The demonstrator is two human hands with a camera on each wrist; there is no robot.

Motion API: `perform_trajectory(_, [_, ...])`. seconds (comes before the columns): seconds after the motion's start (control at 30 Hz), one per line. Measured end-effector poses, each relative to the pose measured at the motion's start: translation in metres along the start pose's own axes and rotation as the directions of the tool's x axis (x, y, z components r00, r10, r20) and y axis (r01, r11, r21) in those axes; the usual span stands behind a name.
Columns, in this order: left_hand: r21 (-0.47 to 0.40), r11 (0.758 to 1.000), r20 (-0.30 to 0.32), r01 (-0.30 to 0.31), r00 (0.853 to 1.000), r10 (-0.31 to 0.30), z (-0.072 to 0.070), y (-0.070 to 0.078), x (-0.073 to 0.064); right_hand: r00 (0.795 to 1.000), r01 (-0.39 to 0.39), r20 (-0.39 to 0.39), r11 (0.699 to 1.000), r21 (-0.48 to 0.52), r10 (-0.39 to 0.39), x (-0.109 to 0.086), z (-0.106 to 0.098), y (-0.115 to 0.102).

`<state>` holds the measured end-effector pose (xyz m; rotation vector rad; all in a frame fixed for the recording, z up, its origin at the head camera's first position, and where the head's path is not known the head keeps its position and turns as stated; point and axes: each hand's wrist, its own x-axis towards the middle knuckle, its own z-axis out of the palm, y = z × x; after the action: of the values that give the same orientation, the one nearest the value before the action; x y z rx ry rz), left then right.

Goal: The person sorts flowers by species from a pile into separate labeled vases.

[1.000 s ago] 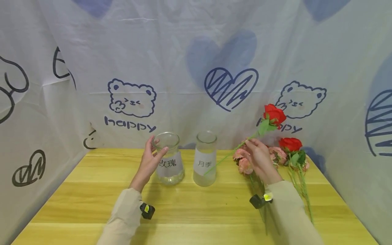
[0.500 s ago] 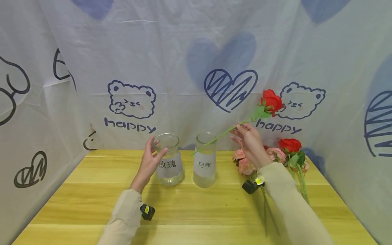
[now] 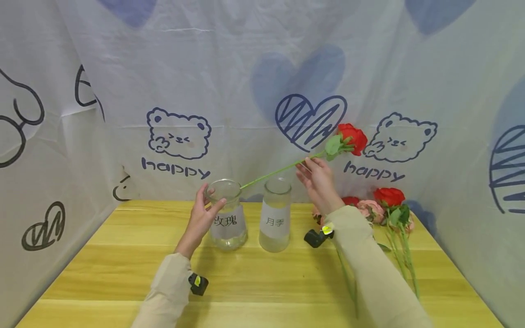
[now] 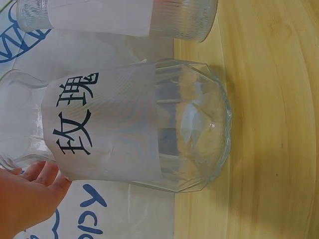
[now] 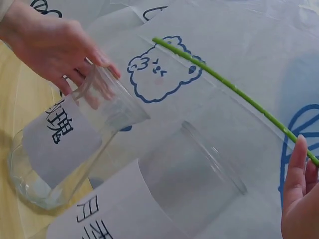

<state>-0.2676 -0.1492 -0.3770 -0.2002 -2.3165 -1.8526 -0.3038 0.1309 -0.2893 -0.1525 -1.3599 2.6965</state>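
My left hand [image 3: 201, 221] holds the neck of a clear glass vase [image 3: 229, 223], thumb in front and fingers behind. This vase stands upright and wears a white paper label with black characters. In my right hand [image 3: 321, 184] the green stem of a red artificial rose [image 3: 352, 139] is pinched near its leaves. The stem slants down to the left, and its end overlaps the rim of the held vase in the head view. From the right wrist, the bare stem end [image 5: 159, 41] shows above the vase mouths. A straighter labelled vase [image 3: 275, 223] stands just right of the first.
Several artificial flowers lie at the table's right, among them a red rose [image 3: 389, 197] and a pink flower [image 3: 371, 210], partly behind my right forearm. Their stems [image 3: 406, 255] point toward the front of the wooden table [image 3: 262, 291]. A printed white curtain [image 3: 246, 91] hangs behind.
My right hand has carried the red rose leftward and up from beside the flowers, swinging its stem end from before the straight vase to the left vase's rim. My left hand stays put.
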Motion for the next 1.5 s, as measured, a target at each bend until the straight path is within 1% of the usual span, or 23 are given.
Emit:
perform_trajectory(0.13, [-0.004,1.0,-0.003,0.0,1.0,0.0,0.001,0.0,0.0,0.997,0.051,-0.06,0.998,-0.043,-0.054,0.003,0.011,0.007])
perform_trajectory(0.27, [-0.006,1.0,-0.005,-0.003,1.0,0.003,0.001,0.0,0.0,0.985,0.107,-0.12,0.987,-0.121,-0.122,0.006,0.022,0.016])
perform_trajectory(0.37, [-0.009,1.0,-0.005,-0.01,1.0,0.01,0.002,0.001,0.0,0.979,0.127,-0.141,0.98,-0.151,-0.149,0.006,0.03,0.021])
perform_trajectory(0.47, [-0.012,1.0,-0.006,-0.014,1.0,0.014,0.003,0.0,0.001,0.976,0.138,-0.147,0.977,-0.162,-0.162,0.006,0.037,0.024])
perform_trajectory(0.63, [-0.016,1.0,-0.007,-0.007,1.0,0.006,0.003,0.0,0.001,0.977,0.127,-0.147,0.975,-0.181,-0.155,0.008,0.045,0.028])
perform_trajectory(0.8, [-0.025,1.0,-0.001,-0.006,1.0,0.006,0.003,0.001,-0.001,0.979,0.111,-0.144,0.972,-0.206,-0.142,0.008,0.049,0.03])
perform_trajectory(0.9, [-0.029,1.0,0.0,-0.007,1.0,0.007,0.003,0.001,-0.001,0.981,0.113,-0.133,0.971,-0.213,-0.144,0.008,0.051,0.031])
perform_trajectory(0.97, [-0.03,1.0,0.0,-0.008,1.0,0.008,0.003,0.001,-0.001,0.981,0.118,-0.121,0.965,-0.235,-0.149,0.008,0.052,0.032])
perform_trajectory(1.07, [-0.03,1.0,-0.003,-0.006,1.0,0.006,0.003,0.001,-0.001,0.981,0.137,-0.093,0.944,-0.3,-0.172,0.008,0.054,0.033])
perform_trajectory(1.2, [-0.026,1.0,-0.008,-0.002,1.0,0.002,0.003,0.001,-0.001,0.978,0.179,-0.029,0.904,-0.389,-0.206,0.006,0.061,0.036])
perform_trajectory(1.4, [-0.027,1.0,-0.012,0.003,1.0,-0.003,0.002,0.0,0.0,0.966,0.251,0.065,0.855,-0.453,-0.25,0.003,0.075,0.044])
perform_trajectory(1.5, [-0.029,1.0,-0.011,0.002,1.0,-0.002,0.002,0.0,-0.001,0.958,0.286,0.12,0.81,-0.512,-0.262,0.001,0.082,0.05])
